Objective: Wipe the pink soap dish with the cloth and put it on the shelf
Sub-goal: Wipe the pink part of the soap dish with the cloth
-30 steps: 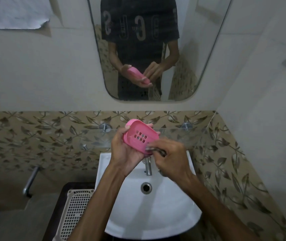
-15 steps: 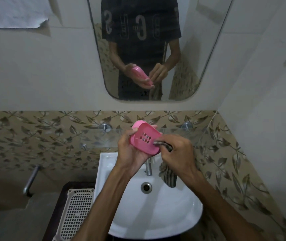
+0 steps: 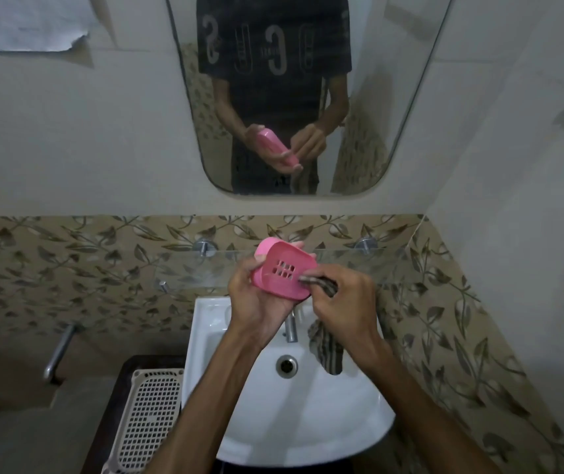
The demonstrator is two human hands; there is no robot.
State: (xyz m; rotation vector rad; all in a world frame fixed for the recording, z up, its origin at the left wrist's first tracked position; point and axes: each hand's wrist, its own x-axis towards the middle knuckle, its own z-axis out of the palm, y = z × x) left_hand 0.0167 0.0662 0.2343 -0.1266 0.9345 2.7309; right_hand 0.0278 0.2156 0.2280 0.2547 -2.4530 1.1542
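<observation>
Cupping the pink soap dish (image 3: 282, 272) in our left hand (image 3: 258, 299), we tilt its slotted base toward us, above the sink (image 3: 359, 425). Our right hand (image 3: 344, 304) pinches the striped cloth (image 3: 321, 283) against the dish's right edge, its loose end hanging below.

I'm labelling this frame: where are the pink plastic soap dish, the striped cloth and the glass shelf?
pink plastic soap dish (image 3: 282, 273), head view: its slotted face.
striped cloth (image 3: 328, 352), head view: hanging end.
glass shelf (image 3: 359, 268), head view: bare pane.
</observation>
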